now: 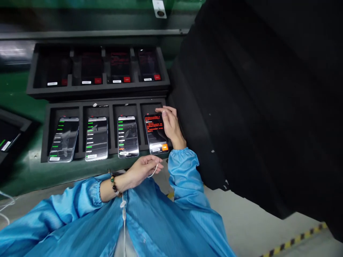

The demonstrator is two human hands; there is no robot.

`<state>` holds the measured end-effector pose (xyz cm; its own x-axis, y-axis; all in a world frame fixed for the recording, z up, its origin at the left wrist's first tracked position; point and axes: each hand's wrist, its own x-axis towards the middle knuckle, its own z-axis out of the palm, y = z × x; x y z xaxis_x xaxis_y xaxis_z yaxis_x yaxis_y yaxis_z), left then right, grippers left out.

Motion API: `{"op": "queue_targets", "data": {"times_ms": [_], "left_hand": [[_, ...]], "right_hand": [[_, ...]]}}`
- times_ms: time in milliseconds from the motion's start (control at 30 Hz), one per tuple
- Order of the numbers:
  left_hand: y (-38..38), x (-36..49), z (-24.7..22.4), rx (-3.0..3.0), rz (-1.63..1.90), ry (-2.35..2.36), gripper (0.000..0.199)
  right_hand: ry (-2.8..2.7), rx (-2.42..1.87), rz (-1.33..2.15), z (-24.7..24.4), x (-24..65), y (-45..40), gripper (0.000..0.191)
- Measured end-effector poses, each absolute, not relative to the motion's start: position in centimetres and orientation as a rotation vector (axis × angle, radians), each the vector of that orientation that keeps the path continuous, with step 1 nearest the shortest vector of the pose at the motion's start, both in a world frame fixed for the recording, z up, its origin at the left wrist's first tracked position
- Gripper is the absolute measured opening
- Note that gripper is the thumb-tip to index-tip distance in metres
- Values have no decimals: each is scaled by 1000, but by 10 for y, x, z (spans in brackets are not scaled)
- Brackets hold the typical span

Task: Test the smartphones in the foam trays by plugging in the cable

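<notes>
My left hand (144, 169), a beaded bracelet at its wrist, pinches a thin white cable (153, 174) just below the near foam tray (45, 132). My right hand (171, 125) rests with spread fingers at the upper right edge of the rightmost phone (156, 137), which shows red text and an orange button. To its left, a phone with green, white and orange lines (128, 137), another lit phone (96, 139) and a tilted phone (63, 140) lie in separate compartments, their lower ends over the tray's front edge.
Behind stands a second foam tray (99, 89) holding phones with dim red text. Another tray (16, 121) is at the far left on the green table (32, 146). Black cloth (241, 107) hangs on the right.
</notes>
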<state>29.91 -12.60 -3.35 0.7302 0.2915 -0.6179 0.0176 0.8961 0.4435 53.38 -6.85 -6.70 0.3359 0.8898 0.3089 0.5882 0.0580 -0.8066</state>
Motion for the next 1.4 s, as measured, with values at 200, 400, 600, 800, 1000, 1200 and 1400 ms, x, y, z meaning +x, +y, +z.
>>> {"op": "queue_targets", "data": {"times_ms": [200, 400, 600, 800, 1000, 1200, 1400], "left_hand": [[-126, 302, -31, 393, 216, 825, 70], [-132, 301, -31, 407, 277, 876, 68], [-133, 303, -29, 532, 264, 960, 76], [-133, 306, -29, 487, 334, 981, 73], [-129, 301, -24, 279, 338, 941, 69], [-135, 297, -25, 397, 339, 999, 72], [-138, 299, -26, 511, 356, 1021, 70]], "right_hand": [[-1347, -1642, 404, -64, 533, -68, 72], [-1336, -1638, 402, -63, 532, -68, 74], [-1342, -1621, 402, -63, 532, -68, 74], [-1350, -1612, 376, -65, 532, -67, 73], [-1350, -1643, 358, -61, 530, -67, 72], [-1345, -1640, 337, -58, 530, -68, 73], [-1338, -1647, 360, -57, 530, -70, 74]]}}
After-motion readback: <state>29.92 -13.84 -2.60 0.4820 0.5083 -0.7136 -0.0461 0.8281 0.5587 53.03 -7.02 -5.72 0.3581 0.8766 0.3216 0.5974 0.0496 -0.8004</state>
